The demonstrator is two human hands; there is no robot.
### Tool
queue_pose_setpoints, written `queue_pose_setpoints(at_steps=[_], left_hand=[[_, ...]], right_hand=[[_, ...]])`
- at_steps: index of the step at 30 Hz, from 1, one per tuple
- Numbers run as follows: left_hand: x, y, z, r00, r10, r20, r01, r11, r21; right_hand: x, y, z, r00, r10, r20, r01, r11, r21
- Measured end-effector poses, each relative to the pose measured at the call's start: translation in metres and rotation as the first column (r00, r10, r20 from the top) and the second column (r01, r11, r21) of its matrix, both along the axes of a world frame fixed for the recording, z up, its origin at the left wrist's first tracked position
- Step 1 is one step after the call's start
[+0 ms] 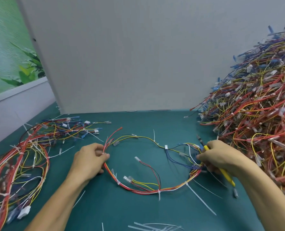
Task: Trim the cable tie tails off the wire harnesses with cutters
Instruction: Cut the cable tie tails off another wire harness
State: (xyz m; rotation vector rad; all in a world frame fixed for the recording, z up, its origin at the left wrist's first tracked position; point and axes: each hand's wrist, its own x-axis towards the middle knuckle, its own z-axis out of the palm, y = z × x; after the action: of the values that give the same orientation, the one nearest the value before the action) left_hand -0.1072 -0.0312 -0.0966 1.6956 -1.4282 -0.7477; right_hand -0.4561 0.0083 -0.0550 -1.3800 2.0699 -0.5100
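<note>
Left hand [90,161] pinches the looped wire harness [148,190]; right hand [220,157] grips yellow-handled cutters [225,175] at its right side. A harness heap [258,114] fills the right edge and a smaller pile [26,155] the left, with green mat [155,120] between.

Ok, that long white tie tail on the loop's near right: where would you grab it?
Pinch the tie tail near its free end, from the near side: it lies flat, pointing outward from the harness loop onto bare mat, which leaves its root clear for the cutters.
</note>
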Motion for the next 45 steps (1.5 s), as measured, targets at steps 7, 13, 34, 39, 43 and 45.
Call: queue_pose_setpoints(at_steps=[7, 13, 34, 39, 43, 45], left_hand=[[0.001, -0.001, 0.015, 0.969, -0.016, -0.247, -0.106, 0.873, -0.476], [0.0, 0.001, 0.004, 0.997, 0.024, -0.07, -0.027, 0.999, -0.04], [-0.028, 0.034, 0.034, 0.885, -0.171, 0.433, 0.4, 0.755, -0.52], [-0.056, 0.056, 0.032, 0.724, -0.371, 0.582, 0.669, 0.585, -0.459], [-0.078, 0.068, 0.026, 0.662, -0.428, 0.615, 0.741, 0.498, -0.451], [-0.091, 0.073, 0.022, 0.629, -0.449, 0.634, 0.768, 0.483, -0.421]], right_hand=[[-0.009, -0.01, -0.006, 0.982, -0.171, 0.078, 0.183, 0.965, -0.186], [-0.006, -0.005, -0.006, 0.988, -0.143, 0.065, 0.149, 0.984, -0.098], [-0.009, 0.004, 0.01, 0.948, -0.004, 0.317, 0.012, 1.0, -0.026], [0.003, 0.004, 0.004, 0.954, 0.045, 0.296, -0.043, 0.999, -0.013], [0.012, 0.004, 0.001, 0.919, 0.02, 0.395, -0.022, 1.0, 0.0], [0.016, 0.005, 0.001, 0.906, 0.019, 0.423, -0.025, 1.0, 0.009]])
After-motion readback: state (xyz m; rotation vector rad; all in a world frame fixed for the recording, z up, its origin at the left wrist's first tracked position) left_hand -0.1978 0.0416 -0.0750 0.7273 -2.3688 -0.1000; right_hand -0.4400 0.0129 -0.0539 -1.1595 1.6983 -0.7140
